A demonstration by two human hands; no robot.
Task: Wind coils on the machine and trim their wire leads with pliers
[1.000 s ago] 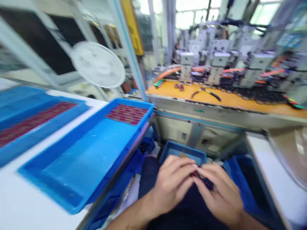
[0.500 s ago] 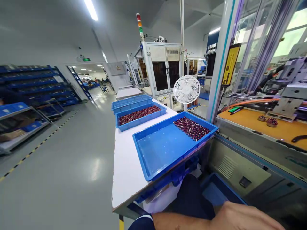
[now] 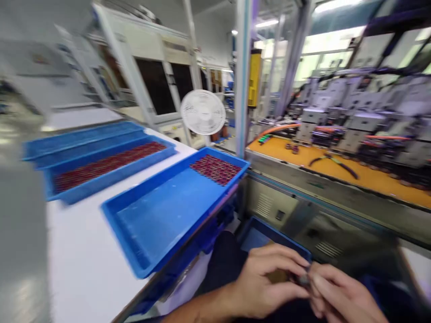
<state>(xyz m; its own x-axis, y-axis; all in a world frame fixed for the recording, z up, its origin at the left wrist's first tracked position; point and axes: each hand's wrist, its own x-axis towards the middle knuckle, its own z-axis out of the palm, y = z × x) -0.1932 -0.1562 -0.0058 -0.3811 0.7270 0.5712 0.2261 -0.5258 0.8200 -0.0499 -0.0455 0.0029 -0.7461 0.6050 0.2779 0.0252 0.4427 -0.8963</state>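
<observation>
My left hand (image 3: pixel 266 285) and my right hand (image 3: pixel 340 296) meet over my lap at the bottom of the view. Their fingertips pinch a small dark part (image 3: pixel 303 280) between them; blur hides what it is. Both hands are closed round it. To their upper left a blue tray (image 3: pixel 158 215) lies on the white table (image 3: pixel 81 264), with a patch of small dark red parts (image 3: pixel 215 169) in its far corner. A low blue bin (image 3: pixel 262 231) stands on the floor just beyond my hands.
A second blue tray (image 3: pixel 101 168) with a long strip of red parts lies farther left, with another blue tray behind it. A white fan (image 3: pixel 203 112) stands behind the table. At right an orange-topped bench (image 3: pixel 336 163) carries grey machine units, cables and pliers.
The camera has swung back right and down from the hall. Both hands are in view again, pinched together over my lap as they were a second ago.
</observation>
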